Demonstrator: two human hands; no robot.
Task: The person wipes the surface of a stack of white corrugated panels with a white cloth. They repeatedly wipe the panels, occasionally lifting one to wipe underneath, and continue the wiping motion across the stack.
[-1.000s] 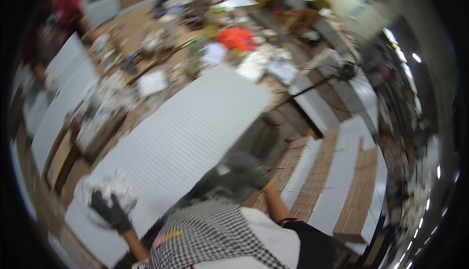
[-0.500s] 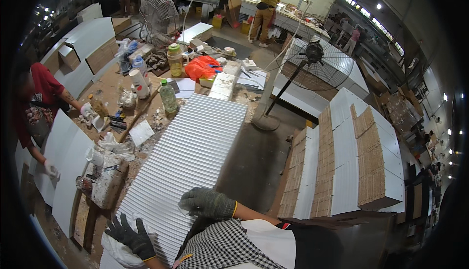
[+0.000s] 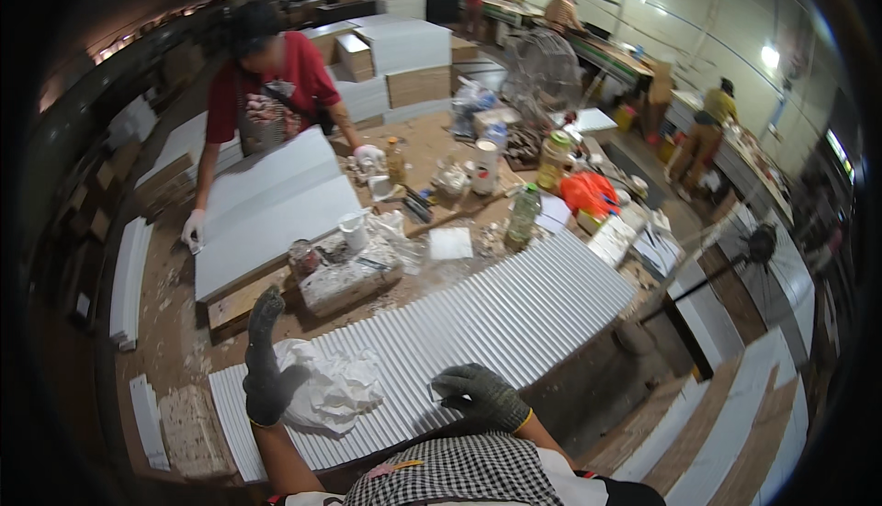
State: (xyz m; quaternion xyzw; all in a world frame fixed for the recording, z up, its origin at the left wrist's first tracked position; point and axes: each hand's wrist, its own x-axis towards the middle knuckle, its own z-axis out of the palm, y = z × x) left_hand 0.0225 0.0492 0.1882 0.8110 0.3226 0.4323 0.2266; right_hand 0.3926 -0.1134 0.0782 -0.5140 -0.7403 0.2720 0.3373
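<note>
Left hand (image 3: 265, 359), gloved, lies open with fingers extended, its palm against one crumpled white cloth (image 3: 331, 385) at the near-left end of one white corrugated panel (image 3: 478, 331). Right hand (image 3: 480, 394), gloved, presses on the panel's near edge, fingers curled, gripping nothing. Risk: the panel overhangs the workbench (image 3: 441, 139); uneven pressure could tip it. Two gloves are in use.
</note>
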